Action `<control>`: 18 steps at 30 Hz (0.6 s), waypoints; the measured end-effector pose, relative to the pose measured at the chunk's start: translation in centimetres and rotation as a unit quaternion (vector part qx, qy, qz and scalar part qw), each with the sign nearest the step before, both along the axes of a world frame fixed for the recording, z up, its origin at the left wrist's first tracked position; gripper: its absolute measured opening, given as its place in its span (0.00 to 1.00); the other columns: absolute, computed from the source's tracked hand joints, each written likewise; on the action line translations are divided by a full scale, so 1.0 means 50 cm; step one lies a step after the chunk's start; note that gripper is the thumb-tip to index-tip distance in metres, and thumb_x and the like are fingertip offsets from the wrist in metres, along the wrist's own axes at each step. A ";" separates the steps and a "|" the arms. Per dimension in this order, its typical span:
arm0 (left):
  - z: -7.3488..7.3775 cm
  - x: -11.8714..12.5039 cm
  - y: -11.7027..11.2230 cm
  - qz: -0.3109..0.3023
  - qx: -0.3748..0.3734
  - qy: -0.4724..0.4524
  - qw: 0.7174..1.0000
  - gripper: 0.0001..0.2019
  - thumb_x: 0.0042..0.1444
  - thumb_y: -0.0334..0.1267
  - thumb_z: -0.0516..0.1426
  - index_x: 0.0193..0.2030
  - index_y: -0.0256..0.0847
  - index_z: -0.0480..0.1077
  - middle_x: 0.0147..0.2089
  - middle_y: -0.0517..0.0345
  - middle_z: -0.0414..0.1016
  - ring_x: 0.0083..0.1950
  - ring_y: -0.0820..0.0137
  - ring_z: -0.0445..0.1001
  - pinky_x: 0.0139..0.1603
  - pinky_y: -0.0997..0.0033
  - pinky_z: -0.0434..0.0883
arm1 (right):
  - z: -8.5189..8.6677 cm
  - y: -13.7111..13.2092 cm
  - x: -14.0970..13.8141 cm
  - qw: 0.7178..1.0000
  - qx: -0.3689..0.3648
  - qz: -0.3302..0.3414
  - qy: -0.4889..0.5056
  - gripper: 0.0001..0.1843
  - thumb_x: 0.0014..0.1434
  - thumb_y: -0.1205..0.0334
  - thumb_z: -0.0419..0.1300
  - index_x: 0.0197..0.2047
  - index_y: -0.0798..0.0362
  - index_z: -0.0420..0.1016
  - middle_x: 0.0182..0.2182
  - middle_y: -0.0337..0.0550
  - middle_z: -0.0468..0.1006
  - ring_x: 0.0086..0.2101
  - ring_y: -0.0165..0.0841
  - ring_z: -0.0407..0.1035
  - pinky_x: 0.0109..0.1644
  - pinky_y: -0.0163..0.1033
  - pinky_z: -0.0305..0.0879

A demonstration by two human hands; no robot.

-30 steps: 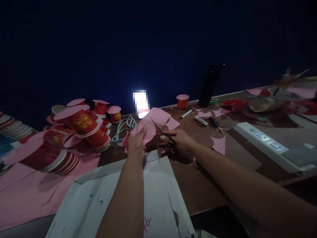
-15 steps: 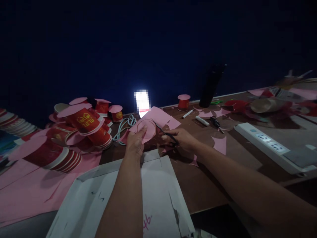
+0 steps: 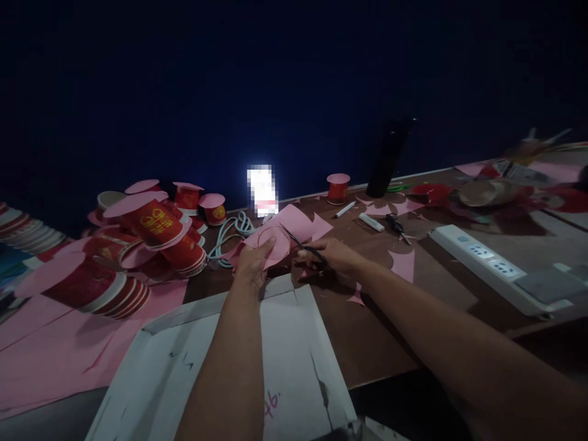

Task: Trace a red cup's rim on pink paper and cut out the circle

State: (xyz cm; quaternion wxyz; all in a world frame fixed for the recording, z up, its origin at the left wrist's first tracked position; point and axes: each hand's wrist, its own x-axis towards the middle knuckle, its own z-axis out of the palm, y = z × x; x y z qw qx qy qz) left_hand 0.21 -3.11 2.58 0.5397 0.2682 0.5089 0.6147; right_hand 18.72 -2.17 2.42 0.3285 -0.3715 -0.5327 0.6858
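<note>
My left hand (image 3: 253, 258) grips a sheet of pink paper (image 3: 294, 222) by its near edge, thumb on top. A circle outline is drawn on the sheet under the thumb. My right hand (image 3: 331, 256) is closed round the handles of black scissors (image 3: 312, 252), whose blades meet the paper at the circle's right side. Both hands are above the far end of a white cardboard box lid (image 3: 294, 343). Pink offcuts (image 3: 402, 264) are scattered on the brown table to the right.
Red paper cups (image 3: 160, 223) with pink discs crowd the left, over pink sheets (image 3: 50, 355). A coiled white cable (image 3: 229, 236) and a bright pixelated screen (image 3: 261, 190) are behind the paper. On the right are a marker (image 3: 371, 222), small scissors (image 3: 399, 228) and a power strip (image 3: 482, 263).
The pink paper has turned a little in my left hand, and its far part now curls up. My right hand with the scissors has shifted slightly left. The view has moved slightly.
</note>
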 end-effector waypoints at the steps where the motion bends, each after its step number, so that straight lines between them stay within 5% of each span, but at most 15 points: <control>1: 0.000 0.000 0.000 0.000 -0.012 0.005 1.000 0.18 0.42 0.35 0.67 0.41 0.33 0.73 0.29 0.53 0.77 0.27 0.68 0.75 0.29 0.70 0.75 | 0.000 0.001 0.001 1.000 -0.001 0.002 -0.005 0.20 0.46 0.53 0.70 0.38 0.58 0.81 0.21 0.37 0.70 0.23 0.26 0.63 0.27 0.34 0.67; 6: -0.007 -0.007 0.002 -0.003 -0.042 0.022 0.999 0.19 0.41 0.36 0.68 0.41 0.36 0.73 0.27 0.57 0.75 0.23 0.72 0.72 0.24 0.75 0.71 | -0.005 0.004 0.001 1.000 -0.021 0.013 0.015 0.18 0.46 0.51 0.70 0.34 0.58 0.79 0.20 0.37 0.69 0.22 0.25 0.63 0.31 0.37 0.71; 18: -0.029 -0.023 0.013 -0.019 -0.031 0.006 0.999 0.23 0.39 0.39 0.69 0.44 0.37 0.71 0.31 0.55 0.76 0.29 0.69 0.76 0.30 0.71 0.74 | -0.002 0.002 0.000 0.998 -0.040 0.009 0.042 0.15 0.47 0.53 0.70 0.27 0.57 0.75 0.20 0.36 0.67 0.22 0.24 0.62 0.33 0.38 0.74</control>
